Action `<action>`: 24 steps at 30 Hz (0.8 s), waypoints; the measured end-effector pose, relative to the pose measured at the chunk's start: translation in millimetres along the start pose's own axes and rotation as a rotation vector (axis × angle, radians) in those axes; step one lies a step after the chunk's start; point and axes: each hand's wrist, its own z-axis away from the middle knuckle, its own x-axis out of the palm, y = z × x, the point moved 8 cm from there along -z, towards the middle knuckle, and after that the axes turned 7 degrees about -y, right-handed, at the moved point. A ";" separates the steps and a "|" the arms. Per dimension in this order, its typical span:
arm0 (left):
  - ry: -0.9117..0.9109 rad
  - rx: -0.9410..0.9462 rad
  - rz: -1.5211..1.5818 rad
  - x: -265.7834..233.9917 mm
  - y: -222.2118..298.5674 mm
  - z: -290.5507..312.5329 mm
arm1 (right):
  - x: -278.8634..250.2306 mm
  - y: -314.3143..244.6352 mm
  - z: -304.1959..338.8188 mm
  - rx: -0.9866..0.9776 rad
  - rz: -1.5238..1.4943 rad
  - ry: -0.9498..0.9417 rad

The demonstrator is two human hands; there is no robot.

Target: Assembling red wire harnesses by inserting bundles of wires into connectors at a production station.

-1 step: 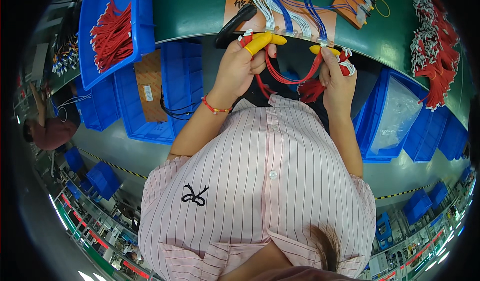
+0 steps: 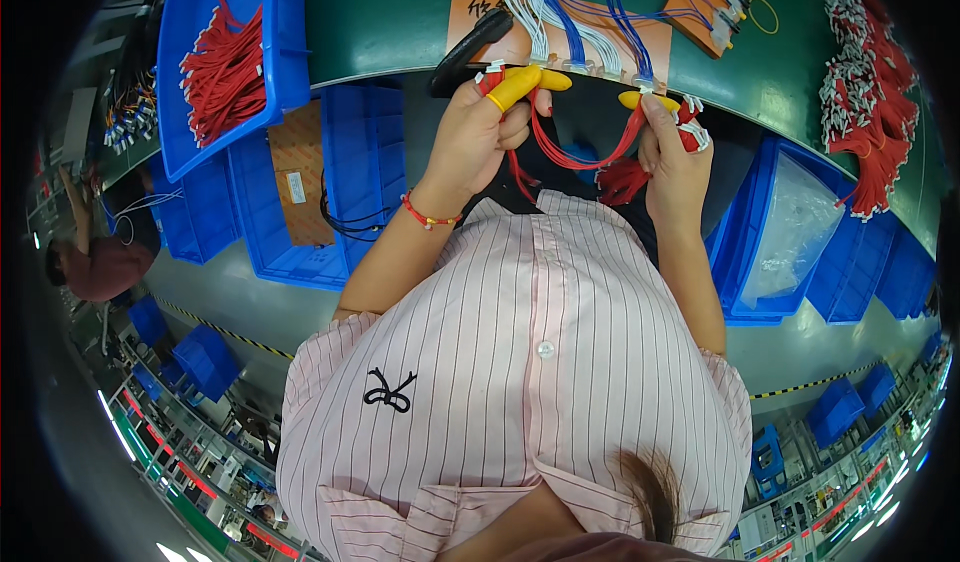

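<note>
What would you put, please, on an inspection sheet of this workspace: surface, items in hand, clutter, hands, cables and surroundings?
Surface: green worktable; orange boards lie on it.
Items in hand: red wires with white connectors, sagging in a loop between the hands.
Clutter: black curved object at the front edge; heap of red wire bundles at right; blue bin of red wires at left.
Hands: left hand and right hand both grip red wires and wear yellow finger cots.
Cables: white wires and blue wires cross the tabletop; damage, nothing seen.
Surroundings: blue bins below the table; another person at far left.
</note>
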 end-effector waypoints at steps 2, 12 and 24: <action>-0.002 -0.005 -0.013 -1.5 2.9 1.4 | 1.5 -1.0 -1.3 0.000 0.002 0.010; 0.000 -0.011 0.046 -4.2 -10.1 2.2 | 13.6 -2.9 1.1 0.052 -0.169 -0.016; 0.019 -0.051 0.030 0.0 -1.7 6.6 | 2.6 17.7 29.7 0.278 -0.232 -0.322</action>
